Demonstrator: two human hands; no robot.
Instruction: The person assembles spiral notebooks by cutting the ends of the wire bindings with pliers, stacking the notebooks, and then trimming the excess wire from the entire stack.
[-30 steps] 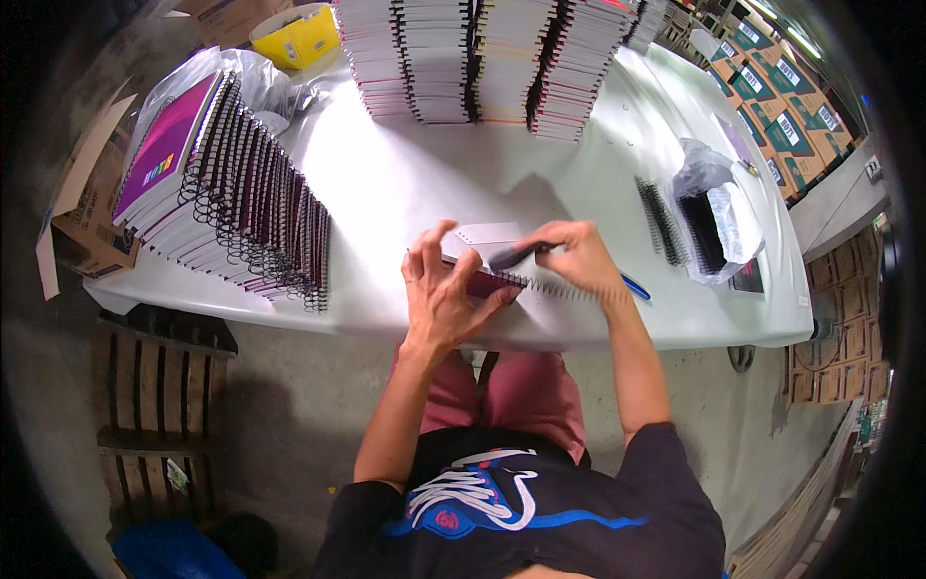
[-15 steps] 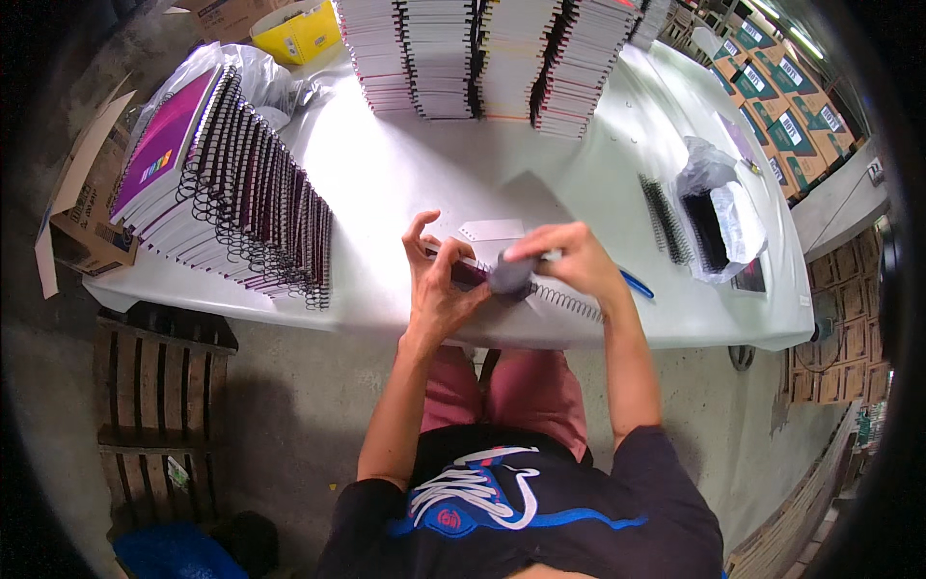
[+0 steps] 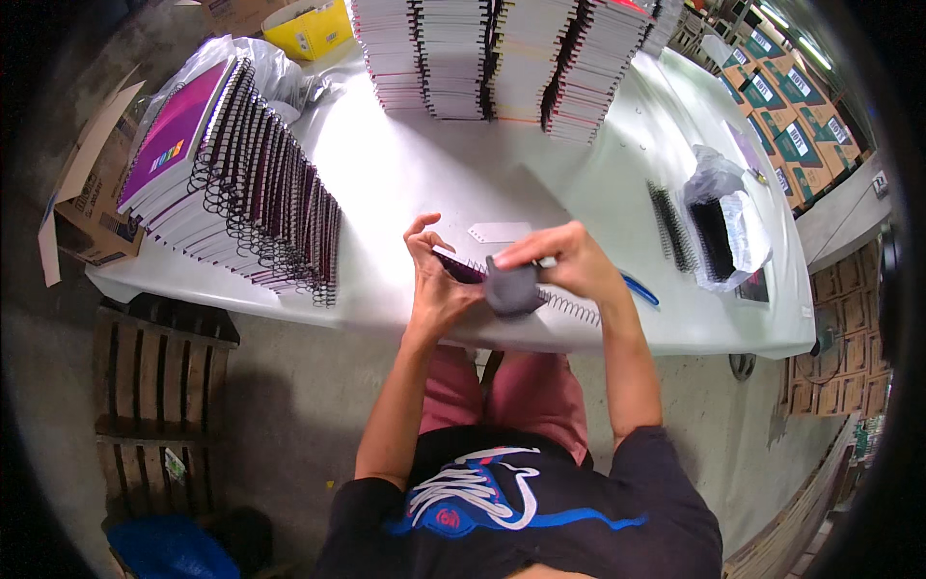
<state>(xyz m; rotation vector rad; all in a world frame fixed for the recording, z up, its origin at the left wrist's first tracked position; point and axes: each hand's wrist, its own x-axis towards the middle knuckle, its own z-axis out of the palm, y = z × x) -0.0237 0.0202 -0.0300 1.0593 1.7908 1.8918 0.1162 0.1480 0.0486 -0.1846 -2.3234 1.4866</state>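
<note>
Near the table's front edge, my left hand (image 3: 440, 291) grips a thin purple-covered notebook (image 3: 461, 268) stood on its edge, its forefinger raised. My right hand (image 3: 577, 259) is closed on a dark grey rounded tool (image 3: 513, 289), pressed up against the notebook's bound edge. A black wire spiral coil (image 3: 576, 308) sticks out from the notebook to the right, under my right hand. The tool hides where coil and notebook meet. Just beyond my hands lies a small white punched card (image 3: 499, 232). Beside my right wrist rests a blue pen-like tool (image 3: 640, 289).
A leaning row of spiral notebooks (image 3: 256, 183) fills the table's left side. Tall notebook stacks (image 3: 453, 63) stand at the back. Loose coils (image 3: 672, 227) and a plastic bag of coils (image 3: 728, 227) lie at right. An open carton (image 3: 96, 207) is beyond the left edge.
The dark tool has turned in my right hand and shows a broader round side. My left hand stays on the notebook. The whole view has shifted slightly.
</note>
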